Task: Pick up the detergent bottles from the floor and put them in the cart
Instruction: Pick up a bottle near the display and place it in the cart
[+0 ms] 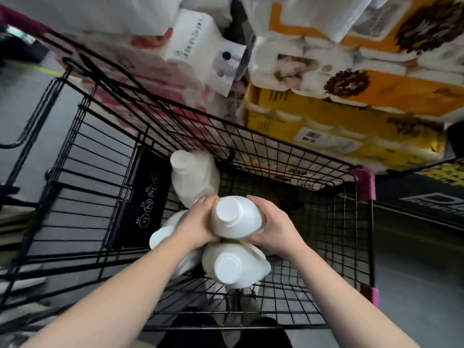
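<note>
Head view: gripping a detergent bottle (234, 218) between left hand (198, 223) and right hand (275, 228), fingers (204, 200) curled round its sides, just above three bottles (233, 268) in the cart (364, 183), likely for steady lowering.

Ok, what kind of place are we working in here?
Probably a supermarket or wholesale store aisle: a black wire shopping cart with a pink corner guard, and shrink-wrapped toilet paper multipacks stacked high right beside it.

The black flap (140, 197) inside the cart (365, 183) shows round pictograms marked "NO", "NO" and "YES", while print on the yellow pack (326, 126) and floor mat (426, 197) is too blurred to read.
</note>
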A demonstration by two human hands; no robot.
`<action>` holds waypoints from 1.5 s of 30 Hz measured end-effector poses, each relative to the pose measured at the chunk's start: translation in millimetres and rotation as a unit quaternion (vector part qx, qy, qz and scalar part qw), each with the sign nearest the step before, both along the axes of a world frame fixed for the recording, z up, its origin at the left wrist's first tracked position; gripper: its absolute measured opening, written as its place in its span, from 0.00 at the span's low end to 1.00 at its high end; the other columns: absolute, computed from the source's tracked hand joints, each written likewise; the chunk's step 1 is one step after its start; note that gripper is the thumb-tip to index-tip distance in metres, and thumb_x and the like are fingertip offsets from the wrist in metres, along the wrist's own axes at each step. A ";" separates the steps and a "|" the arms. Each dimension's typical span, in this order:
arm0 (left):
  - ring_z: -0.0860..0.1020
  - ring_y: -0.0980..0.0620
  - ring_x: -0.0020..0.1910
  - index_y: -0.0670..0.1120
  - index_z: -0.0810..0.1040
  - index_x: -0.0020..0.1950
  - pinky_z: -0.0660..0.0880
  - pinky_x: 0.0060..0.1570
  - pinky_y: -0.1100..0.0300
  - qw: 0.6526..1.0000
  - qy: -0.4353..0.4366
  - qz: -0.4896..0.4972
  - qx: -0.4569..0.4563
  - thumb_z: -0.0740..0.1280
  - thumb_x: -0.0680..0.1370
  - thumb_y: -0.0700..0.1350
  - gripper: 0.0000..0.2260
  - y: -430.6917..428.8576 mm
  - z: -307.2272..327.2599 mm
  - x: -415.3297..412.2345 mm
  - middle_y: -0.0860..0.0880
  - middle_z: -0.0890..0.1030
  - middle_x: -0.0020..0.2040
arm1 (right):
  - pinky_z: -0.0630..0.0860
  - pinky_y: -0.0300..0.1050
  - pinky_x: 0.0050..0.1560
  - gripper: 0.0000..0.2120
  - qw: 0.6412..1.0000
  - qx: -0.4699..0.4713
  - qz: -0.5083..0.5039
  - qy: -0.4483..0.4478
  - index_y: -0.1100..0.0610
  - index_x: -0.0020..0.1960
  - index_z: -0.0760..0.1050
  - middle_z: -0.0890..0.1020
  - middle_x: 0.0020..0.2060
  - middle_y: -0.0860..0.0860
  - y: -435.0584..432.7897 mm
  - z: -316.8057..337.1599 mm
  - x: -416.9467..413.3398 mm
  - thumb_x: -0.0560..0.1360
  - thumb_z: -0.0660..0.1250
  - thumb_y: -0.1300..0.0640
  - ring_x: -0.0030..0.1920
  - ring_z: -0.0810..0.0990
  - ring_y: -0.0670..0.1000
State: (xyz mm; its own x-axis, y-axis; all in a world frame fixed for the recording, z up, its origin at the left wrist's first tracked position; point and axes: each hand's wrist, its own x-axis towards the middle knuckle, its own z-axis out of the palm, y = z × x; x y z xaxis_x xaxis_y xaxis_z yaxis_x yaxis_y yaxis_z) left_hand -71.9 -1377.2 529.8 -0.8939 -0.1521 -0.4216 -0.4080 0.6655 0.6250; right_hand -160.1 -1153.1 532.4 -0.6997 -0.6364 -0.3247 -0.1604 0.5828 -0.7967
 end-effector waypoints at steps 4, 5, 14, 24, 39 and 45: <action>0.75 0.45 0.62 0.43 0.75 0.63 0.72 0.60 0.51 1.000 -0.023 0.014 0.014 0.84 0.60 0.45 0.35 4.3 -10.1 0.0 0.45 0.77 0.60 | 0.72 0.48 0.71 0.49 1.000 0.005 -0.003 0.001 0.45 0.77 0.68 0.75 0.69 0.40 -0.5 -15.1 4.1 0.60 0.86 0.47 0.69 0.74 0.44; 0.76 0.44 0.61 0.43 0.75 0.62 0.72 0.59 0.52 0.999 -0.029 0.018 0.014 0.82 0.60 0.46 0.34 5.6 -13.0 0.0 0.46 0.77 0.59 | 0.73 0.49 0.71 0.49 1.000 0.008 -0.004 0.000 0.45 0.77 0.68 0.75 0.70 0.40 -0.3 -18.3 4.6 0.61 0.86 0.46 0.70 0.74 0.45; 0.73 0.46 0.68 0.49 0.69 0.71 0.72 0.66 0.48 0.994 -0.105 0.031 0.005 0.76 0.68 0.42 0.33 10.3 -17.4 -0.9 0.48 0.74 0.68 | 0.71 0.51 0.69 0.45 0.999 0.044 0.023 0.019 0.45 0.75 0.69 0.77 0.70 0.40 3.2 -27.9 4.0 0.62 0.82 0.37 0.70 0.75 0.44; 0.64 0.49 0.78 0.49 0.60 0.81 0.61 0.77 0.56 0.990 -0.132 -0.010 0.055 0.83 0.64 0.44 0.51 2.5 8.4 -0.2 0.49 0.66 0.78 | 0.73 0.52 0.71 0.37 1.000 -0.001 0.017 -0.002 0.47 0.74 0.72 0.75 0.70 0.40 10.9 -9.8 0.6 0.69 0.81 0.44 0.69 0.75 0.43; 0.67 0.59 0.77 0.53 0.67 0.79 0.66 0.78 0.50 0.975 0.179 -0.019 0.129 0.81 0.69 0.54 0.42 -7.8 218.0 -38.4 0.58 0.70 0.76 | 0.77 0.47 0.67 0.33 0.962 -0.221 -0.070 0.145 0.50 0.74 0.73 0.81 0.66 0.43 19.2 214.6 -37.0 0.72 0.79 0.48 0.65 0.81 0.46; 0.68 0.53 0.78 0.50 0.67 0.78 0.66 0.77 0.47 0.930 0.329 -0.042 0.160 0.81 0.71 0.49 0.39 12.0 308.1 -50.4 0.55 0.72 0.76 | 0.79 0.58 0.65 0.35 0.917 -0.299 -0.121 0.233 0.55 0.73 0.73 0.81 0.67 0.47 43.4 304.8 -39.1 0.70 0.81 0.55 0.64 0.83 0.52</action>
